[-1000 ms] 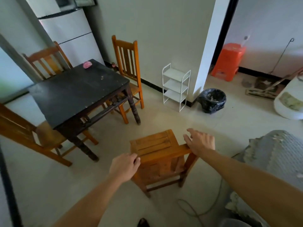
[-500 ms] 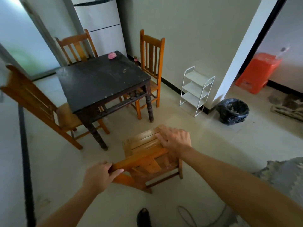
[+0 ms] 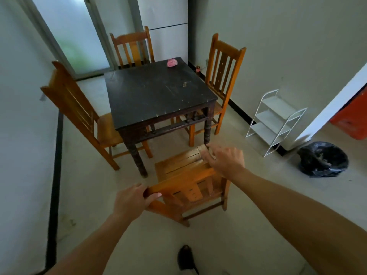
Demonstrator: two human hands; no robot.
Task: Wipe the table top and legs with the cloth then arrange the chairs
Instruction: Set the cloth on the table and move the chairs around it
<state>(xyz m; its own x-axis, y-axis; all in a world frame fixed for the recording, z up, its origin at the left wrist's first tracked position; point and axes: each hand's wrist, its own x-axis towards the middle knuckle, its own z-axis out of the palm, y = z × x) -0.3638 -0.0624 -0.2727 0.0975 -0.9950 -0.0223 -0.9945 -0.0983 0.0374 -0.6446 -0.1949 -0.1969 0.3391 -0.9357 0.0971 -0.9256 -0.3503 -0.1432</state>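
A dark square table (image 3: 156,92) stands in the middle of the room with a pink cloth (image 3: 172,62) lying near its far edge. Three wooden chairs sit at its left (image 3: 79,114), far (image 3: 132,47) and right (image 3: 224,70) sides. A fourth wooden chair (image 3: 186,175) stands just before the table's near side. My left hand (image 3: 132,200) grips the left end of its top rail. My right hand (image 3: 226,160) lies over the right end of the rail and the seat's right edge, fingers bent down.
A white wire shelf rack (image 3: 275,121) stands against the right wall, with a black-bagged bin (image 3: 322,158) beside it and an orange container (image 3: 352,120) past the corner. A white fridge (image 3: 164,26) is behind the table. My shoe (image 3: 185,257) shows at the bottom.
The chair in my hands has come closer to the table's near side and turned to face it. My view has swung so the table is now centred.
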